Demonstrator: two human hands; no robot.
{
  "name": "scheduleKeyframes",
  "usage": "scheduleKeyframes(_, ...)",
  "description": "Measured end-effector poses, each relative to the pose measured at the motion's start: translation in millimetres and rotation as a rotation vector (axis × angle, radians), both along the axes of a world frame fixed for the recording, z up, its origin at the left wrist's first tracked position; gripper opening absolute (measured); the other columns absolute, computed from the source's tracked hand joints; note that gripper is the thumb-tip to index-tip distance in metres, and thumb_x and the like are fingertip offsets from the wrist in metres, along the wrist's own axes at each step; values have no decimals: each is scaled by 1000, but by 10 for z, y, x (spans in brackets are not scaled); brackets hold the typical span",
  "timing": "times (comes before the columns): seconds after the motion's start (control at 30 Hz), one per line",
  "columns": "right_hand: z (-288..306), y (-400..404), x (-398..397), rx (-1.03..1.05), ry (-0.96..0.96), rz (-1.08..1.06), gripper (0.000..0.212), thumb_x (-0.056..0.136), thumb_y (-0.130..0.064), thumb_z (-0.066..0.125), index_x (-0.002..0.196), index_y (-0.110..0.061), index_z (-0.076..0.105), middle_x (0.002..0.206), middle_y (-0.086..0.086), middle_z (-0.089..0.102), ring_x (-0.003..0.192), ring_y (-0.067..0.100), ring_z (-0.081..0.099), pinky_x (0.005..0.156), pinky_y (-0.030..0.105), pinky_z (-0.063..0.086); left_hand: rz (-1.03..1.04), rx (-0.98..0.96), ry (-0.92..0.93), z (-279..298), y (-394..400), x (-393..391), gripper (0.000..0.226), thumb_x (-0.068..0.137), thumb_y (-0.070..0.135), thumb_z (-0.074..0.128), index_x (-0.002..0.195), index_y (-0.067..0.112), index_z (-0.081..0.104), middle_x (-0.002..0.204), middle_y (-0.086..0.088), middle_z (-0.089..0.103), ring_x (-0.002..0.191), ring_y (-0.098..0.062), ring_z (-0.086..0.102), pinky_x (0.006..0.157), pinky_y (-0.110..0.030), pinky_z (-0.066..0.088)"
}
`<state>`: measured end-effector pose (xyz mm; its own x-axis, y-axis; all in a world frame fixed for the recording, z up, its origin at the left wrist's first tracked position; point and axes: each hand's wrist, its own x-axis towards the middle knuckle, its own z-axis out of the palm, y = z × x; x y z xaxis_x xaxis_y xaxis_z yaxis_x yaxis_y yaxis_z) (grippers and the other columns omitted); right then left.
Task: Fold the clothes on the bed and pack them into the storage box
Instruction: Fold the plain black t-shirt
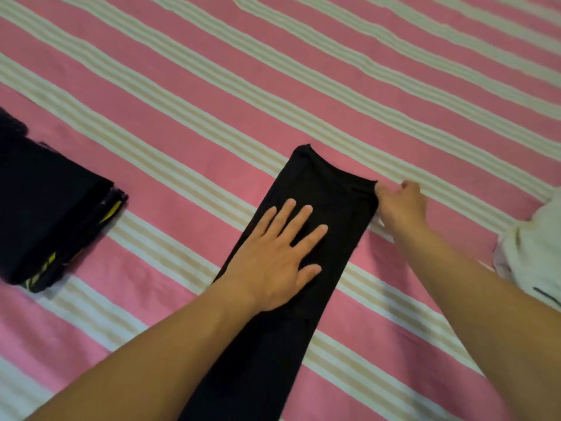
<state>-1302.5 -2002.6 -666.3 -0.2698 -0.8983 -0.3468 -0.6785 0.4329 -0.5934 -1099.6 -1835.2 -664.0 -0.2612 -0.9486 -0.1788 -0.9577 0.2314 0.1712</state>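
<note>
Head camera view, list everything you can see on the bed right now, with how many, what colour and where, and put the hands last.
bed sheet: one, pink with white and beige stripes, covers the whole view.
black garment: one, black, folded into a long narrow strip, centre, running from the near edge up the bed.
folded clothes stack: one pile, dark with yellow stripes showing at its edges, far left.
white garment: one, white, right edge, partly out of view.
left hand: one, pressed flat with spread fingers on the black garment.
right hand: one, grips the black garment's far right corner.

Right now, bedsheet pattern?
Pink, white and beige stripes on the bedsheet, head view.
</note>
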Motion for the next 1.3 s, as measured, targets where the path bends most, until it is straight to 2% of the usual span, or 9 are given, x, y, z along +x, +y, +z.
scheduleKeyframes(0.17, -222, 42, -101, 18, -304, 32, 46, 93, -42, 65, 129, -17, 51, 116, -1, 57, 103, 18, 57, 88, 34, 48, 13, 285, -150, -267, -177, -32, 70, 93, 77, 1, 151, 50, -27, 163, -3, -33, 149, -33, -33, 123, -55, -9)
scheduleKeyframes(0.3, -422, 186, -173, -111, -339, 89, 22, 95, -27, 65, 113, -19, 55, 94, -2, 52, 85, 17, 52, 74, 27, 47, 34, 73, -44, -26, -585, 118, 62, 99, 67, 18, 157, 46, 19, 159, -4, 26, 144, -31, 25, 116, -48, 23)
scheduleKeyframes(0.37, -486, 209, -192, -131, -337, 82, 30, 94, -28, 66, 121, -23, 54, 103, 1, 54, 90, 18, 55, 81, 31, 50, 169, -78, 81, 82, -914, 201, 52, 101, 54, 39, 147, 32, 46, 141, -4, 45, 130, -28, 42, 108, -46, 37)
scheduleKeyframes(0.47, -488, 195, -228, -135, -509, 89, 63, 92, -23, 69, 145, -42, 40, 115, -1, 50, 92, 10, 55, 89, 31, 54, 256, 103, 212, 109, -1241, 229, 48, 97, 46, 59, 139, 22, 54, 132, -4, 54, 121, -25, 51, 105, -47, 45)
scheduleKeyframes(0.67, -339, 226, -417, -114, -570, 259, 50, 95, -4, 61, 120, -48, 65, 138, -5, 35, 130, 9, 44, 117, 38, 37, 442, 312, 349, 87, -911, 478, 44, 87, 40, 76, 124, 26, 56, 119, 1, 49, 106, -19, 55, 92, -31, 46)
scheduleKeyframes(0.8, -91, 104, -371, -222, -281, 634, 25, 96, -26, 62, 111, -46, 67, 155, -7, 23, 142, 19, 26, 114, 31, 26, 728, 534, 838, 46, -464, 777, 44, 88, -1, 73, 121, 25, 62, 117, -1, 62, 109, -15, 61, 90, -24, 49)
scheduleKeyframes(0.93, -138, -6, -71, -181, 89, 912, 35, 90, -59, 52, 116, -42, 68, 162, 1, 21, 147, 28, 13, 120, 54, 16, 929, 409, 1020, -72, -476, 685, 39, 87, -17, 53, 103, 18, 62, 95, -4, 50, 94, -21, 50, 83, -30, 44)
scheduleKeyframes(1.17, -123, -71, -72, -121, 120, 789, 14, 88, -49, 64, 87, -36, 62, 154, 0, 35, 142, 29, 21, 117, 47, 21, 1048, 347, 1111, -67, -527, 553, 7, 96, 11, 66, 100, 16, 69, 104, -7, 70, 97, -18, 67, 83, -27, 54)
scheduleKeyframes(1.3, -100, -110, -61, -94, 38, 737, 20, 90, -32, 70, 74, -29, 60, 151, 1, 39, 140, 27, 25, 115, 40, 25, 1158, 205, 955, -211, -636, 390, 8, 91, 21, 74, 85, 17, 72, 94, -8, 75, 89, -24, 70, 87, -45, 59)
